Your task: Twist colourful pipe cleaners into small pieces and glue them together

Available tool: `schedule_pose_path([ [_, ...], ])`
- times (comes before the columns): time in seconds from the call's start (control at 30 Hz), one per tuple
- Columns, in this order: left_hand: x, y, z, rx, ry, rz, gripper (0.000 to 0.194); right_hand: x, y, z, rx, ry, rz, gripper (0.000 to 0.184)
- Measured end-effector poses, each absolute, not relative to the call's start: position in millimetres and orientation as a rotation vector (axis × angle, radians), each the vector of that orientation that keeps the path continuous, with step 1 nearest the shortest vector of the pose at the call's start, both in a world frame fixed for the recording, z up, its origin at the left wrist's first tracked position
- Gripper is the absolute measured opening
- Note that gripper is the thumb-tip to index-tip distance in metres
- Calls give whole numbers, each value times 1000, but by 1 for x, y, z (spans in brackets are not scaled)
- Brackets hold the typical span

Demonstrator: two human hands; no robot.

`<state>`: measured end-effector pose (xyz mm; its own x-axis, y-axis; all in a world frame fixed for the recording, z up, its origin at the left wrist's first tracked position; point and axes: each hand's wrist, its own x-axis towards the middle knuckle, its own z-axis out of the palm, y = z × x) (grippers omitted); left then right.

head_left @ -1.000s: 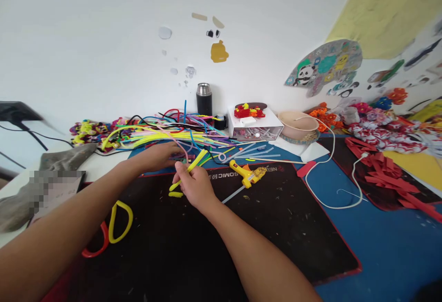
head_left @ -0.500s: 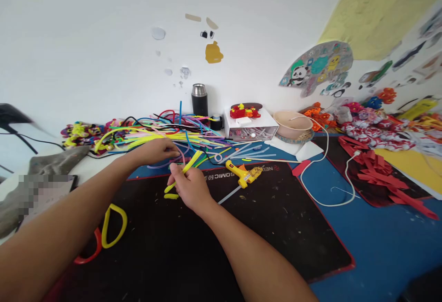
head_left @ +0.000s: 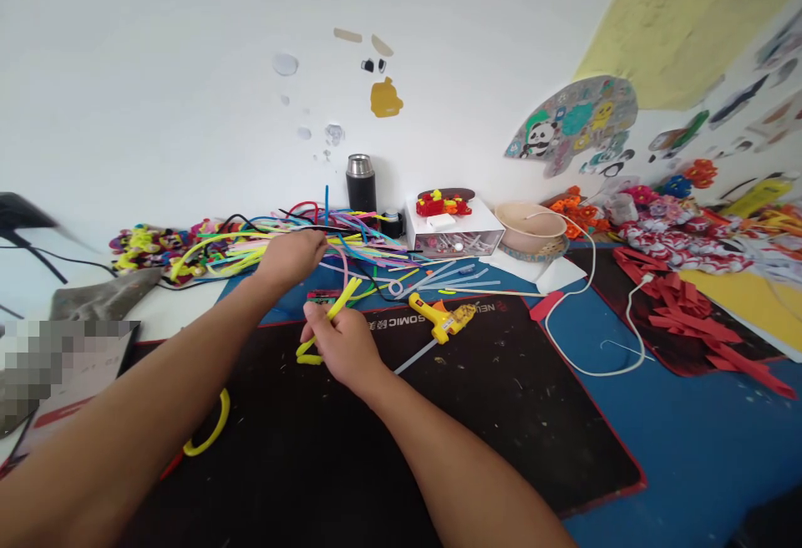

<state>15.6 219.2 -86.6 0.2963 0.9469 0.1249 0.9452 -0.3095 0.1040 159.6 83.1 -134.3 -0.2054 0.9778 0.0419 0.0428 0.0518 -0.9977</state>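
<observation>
My left hand (head_left: 293,257) is over the near side of a heap of coloured pipe cleaners (head_left: 251,251), its fingers pinched together. Whatever they grip is hidden among the strands. My right hand (head_left: 344,346) is closed around a few yellow pipe cleaners (head_left: 344,297) above the black mat (head_left: 501,414). Their upper ends stick up past the thumb, and a bent part shows below the fingers. To the right of that hand, a yellow glue gun (head_left: 444,319) lies on the mat with a glue stick (head_left: 414,357) at its back.
A yellow loop (head_left: 216,429), perhaps a scissors handle, is partly covered by my left forearm. Behind stand a black flask (head_left: 361,185), a white box (head_left: 454,226) and a bowl (head_left: 530,226). A white cable (head_left: 592,371) and red strips (head_left: 695,322) lie at right.
My left hand has moved forward, up to the pipe cleaner heap, and its fingers have come together there. My right hand stays nearly in place with the yellow pipe cleaners.
</observation>
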Motion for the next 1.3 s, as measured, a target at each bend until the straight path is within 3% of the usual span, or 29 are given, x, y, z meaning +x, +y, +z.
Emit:
schedule_pose_path([
  [0.13, 32, 219, -107, 2475, 1785, 279, 30, 160, 85, -136, -1136, -1416, 1301, 57],
  [0.3, 33, 217, -127, 2429, 1588, 386, 31, 159, 87, -142, -1123, -1397, 1335, 64],
  [0.57, -4, 155, -98, 2124, 1388, 647, 47, 162, 90, -142, -1108, -1311, 1384, 67],
  [0.7, -10, 106, -91, 1817, 1154, 615, 53, 165, 90, -137, -1081, -1284, 1377, 65],
  [0.87, -10, 71, -97, 1793, 1193, 477, 40, 164, 89, -133, -1027, -1214, 1454, 67],
  [1.3, -30, 69, -118, 1658, 1185, 527, 53, 169, 90, -133, -857, -1089, 1675, 58],
])
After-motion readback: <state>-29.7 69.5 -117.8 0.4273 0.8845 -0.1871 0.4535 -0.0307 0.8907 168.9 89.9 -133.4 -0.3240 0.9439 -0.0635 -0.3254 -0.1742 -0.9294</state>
